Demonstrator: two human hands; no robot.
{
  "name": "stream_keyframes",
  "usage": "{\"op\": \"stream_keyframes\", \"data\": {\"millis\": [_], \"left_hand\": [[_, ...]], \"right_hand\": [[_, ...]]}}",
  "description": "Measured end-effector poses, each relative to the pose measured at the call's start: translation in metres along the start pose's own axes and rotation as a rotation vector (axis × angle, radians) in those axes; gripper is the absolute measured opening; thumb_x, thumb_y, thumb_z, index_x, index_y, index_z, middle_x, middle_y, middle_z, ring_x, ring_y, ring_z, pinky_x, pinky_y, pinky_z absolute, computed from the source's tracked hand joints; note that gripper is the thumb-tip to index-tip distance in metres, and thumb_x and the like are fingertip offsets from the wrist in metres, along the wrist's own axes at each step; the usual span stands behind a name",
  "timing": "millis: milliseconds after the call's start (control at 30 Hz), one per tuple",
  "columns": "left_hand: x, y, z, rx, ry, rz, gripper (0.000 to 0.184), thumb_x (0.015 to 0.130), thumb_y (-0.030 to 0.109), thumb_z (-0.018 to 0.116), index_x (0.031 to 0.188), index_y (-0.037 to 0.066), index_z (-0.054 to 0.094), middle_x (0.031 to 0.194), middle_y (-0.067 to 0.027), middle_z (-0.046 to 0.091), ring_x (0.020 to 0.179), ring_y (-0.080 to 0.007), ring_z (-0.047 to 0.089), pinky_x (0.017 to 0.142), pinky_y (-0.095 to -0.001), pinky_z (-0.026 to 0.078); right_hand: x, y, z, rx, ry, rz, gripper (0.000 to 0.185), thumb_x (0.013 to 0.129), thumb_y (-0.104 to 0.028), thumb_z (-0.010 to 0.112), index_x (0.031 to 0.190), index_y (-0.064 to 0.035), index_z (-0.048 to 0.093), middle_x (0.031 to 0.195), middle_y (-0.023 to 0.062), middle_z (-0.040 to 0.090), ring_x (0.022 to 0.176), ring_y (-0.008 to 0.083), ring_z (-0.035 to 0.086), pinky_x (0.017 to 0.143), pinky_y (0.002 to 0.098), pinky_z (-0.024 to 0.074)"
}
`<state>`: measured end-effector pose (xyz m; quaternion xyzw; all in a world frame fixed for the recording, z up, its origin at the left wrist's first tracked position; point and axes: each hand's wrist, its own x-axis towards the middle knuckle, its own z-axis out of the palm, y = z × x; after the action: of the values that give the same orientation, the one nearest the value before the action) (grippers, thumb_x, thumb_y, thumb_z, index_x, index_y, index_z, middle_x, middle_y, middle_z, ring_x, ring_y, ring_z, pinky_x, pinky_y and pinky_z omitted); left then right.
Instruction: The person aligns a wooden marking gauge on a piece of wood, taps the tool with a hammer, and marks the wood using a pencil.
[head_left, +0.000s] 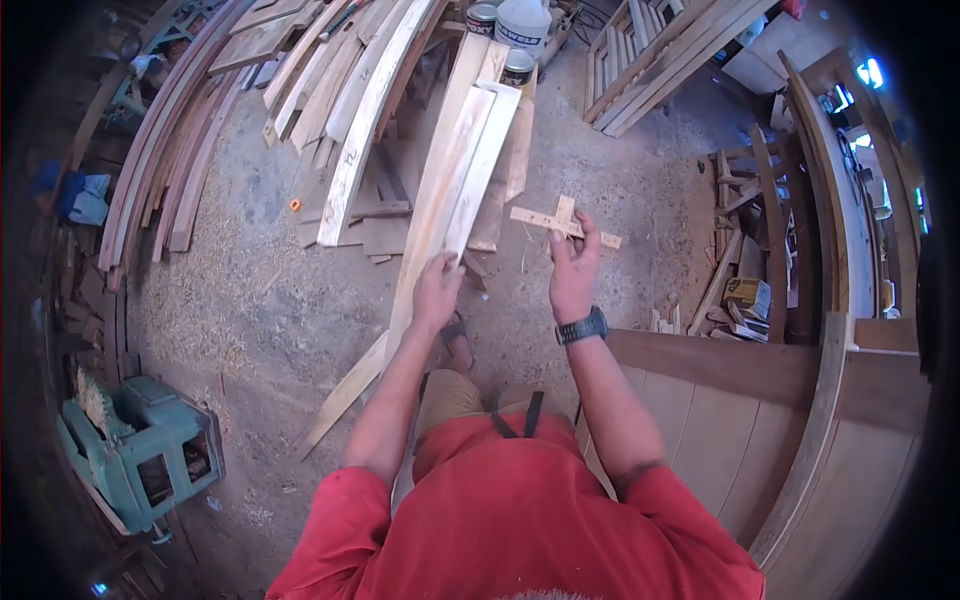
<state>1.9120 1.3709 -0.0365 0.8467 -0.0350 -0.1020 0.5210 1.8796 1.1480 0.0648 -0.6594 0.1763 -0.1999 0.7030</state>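
Observation:
My right hand [575,280], with a dark watch on the wrist, grips a small cross-shaped wooden piece [545,219] between thumb and fingers. It is two short pale slats crossing each other, with small dark marks on the longer one, held above the floor. My left hand [437,292] has its fingers closed at the near end of a pale wooden strip [484,150]. That strip lies lengthwise along a longer wooden board [440,190], which slopes toward me past my left forearm. The undersides of my left fingers are hidden.
Tins [517,66] and a white plastic jug [522,22] stand at the boards' far end. Stacked planks [350,130] lie ahead to the left. A green machine [145,450] sits at lower left. Panelled woodwork [700,400] is beside me on the right. Sawdust covers the floor [250,270].

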Motion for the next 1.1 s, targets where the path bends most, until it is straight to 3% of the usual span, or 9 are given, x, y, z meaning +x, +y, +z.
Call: {"op": "stream_keyframes", "data": {"millis": [67,133,233,333,433,567,733,933,1100], "left_hand": [[0.057,0.013,-0.001,0.118,0.048,0.075,0.045,0.096,0.02,0.07,0.136,0.001,0.061,0.136,-0.0228,0.065,0.128,-0.0372,0.063,0.106,-0.0447,0.05],[0.107,0.017,0.003,0.26,0.18,0.278,0.058,0.094,0.024,0.073,0.145,0.004,0.055,0.149,-0.0268,0.053,0.14,-0.0432,0.051,0.117,-0.0485,0.04],[0.17,0.034,0.012,0.367,0.213,0.299,0.07,0.093,0.025,0.074,0.154,0.006,0.045,0.162,-0.0242,0.038,0.149,-0.043,0.038,0.12,-0.0531,0.033],[0.219,0.048,0.023,0.423,0.279,0.337,0.078,0.093,0.029,0.074,0.158,0.005,0.038,0.163,-0.0241,0.035,0.151,-0.0416,0.034,0.122,-0.0535,0.029],[0.246,0.048,0.032,0.424,0.267,0.43,0.079,0.097,0.032,0.071,0.16,0.003,0.034,0.162,-0.0237,0.039,0.149,-0.0418,0.039,0.119,-0.0512,0.034],[0.25,0.045,0.041,0.463,0.238,0.348,0.078,0.097,0.032,0.07,0.16,0.002,0.034,0.16,-0.0221,0.044,0.145,-0.0401,0.045,0.116,-0.049,0.037],[0.252,0.045,0.042,0.504,0.278,0.362,0.076,0.095,0.027,0.071,0.159,0.004,0.037,0.156,-0.0203,0.049,0.136,-0.0392,0.054,0.108,-0.0471,0.045],[0.253,0.044,0.042,0.481,0.258,0.362,0.076,0.096,0.026,0.07,0.159,0.0,0.035,0.153,-0.0257,0.05,0.137,-0.0431,0.053,0.11,-0.0498,0.044],[0.254,0.043,0.044,0.494,0.284,0.38,0.074,0.096,0.027,0.071,0.157,0.003,0.037,0.154,-0.0223,0.051,0.134,-0.0408,0.056,0.105,-0.0483,0.046]], "right_hand": [[0.052,0.017,0.024,0.043,0.033,0.007,0.055,0.102,0.0,0.062,0.153,-0.0023,0.041,0.136,0.0124,0.06,0.119,0.0177,0.06,0.1,0.0306,0.05],[0.101,0.039,0.048,0.026,0.044,0.009,0.055,0.102,0.001,0.061,0.153,-0.0021,0.041,0.137,0.0135,0.059,0.119,0.0183,0.061,0.101,0.0313,0.0498],[0.165,0.063,0.08,-0.005,0.061,-0.008,0.055,0.101,0.003,0.06,0.152,-0.0013,0.041,0.14,0.0154,0.058,0.121,0.0204,0.061,0.104,0.0324,0.0489],[0.214,0.078,0.107,0.033,0.075,-0.053,0.055,0.101,0.004,0.06,0.152,0.0001,0.039,0.142,0.0175,0.057,0.127,0.0212,0.059,0.109,0.0343,0.0477],[0.244,0.09,0.123,0.092,0.101,-0.077,0.053,0.102,0.003,0.06,0.151,-0.0004,0.039,0.142,0.0182,0.056,0.129,0.0219,0.059,0.11,0.0349,0.0469],[0.254,0.1,0.134,0.238,0.189,-0.016,0.051,0.103,0.002,0.059,0.15,-0.0001,0.04,0.141,0.0178,0.057,0.13,0.0222,0.058,0.111,0.0349,0.0464],[0.25,0.093,0.134,0.187,0.119,-0.037,0.051,0.104,0.001,0.059,0.15,0.0005,0.037,0.143,0.0197,0.054,0.134,0.0238,0.055,0.113,0.0362,0.0444],[0.247,0.085,0.134,0.22,0.15,0.065,0.049,0.105,0.001,0.058,0.15,0.0009,0.038,0.143,0.0201,0.053,0.135,0.0234,0.054,0.114,0.0354,0.0436],[0.245,0.091,0.131,0.239,0.18,0.028,0.048,0.105,0.001,0.057,0.15,0.0008,0.038,0.142,0.018,0.054,0.134,0.0227,0.055,0.112,0.0354,0.0443]]}}
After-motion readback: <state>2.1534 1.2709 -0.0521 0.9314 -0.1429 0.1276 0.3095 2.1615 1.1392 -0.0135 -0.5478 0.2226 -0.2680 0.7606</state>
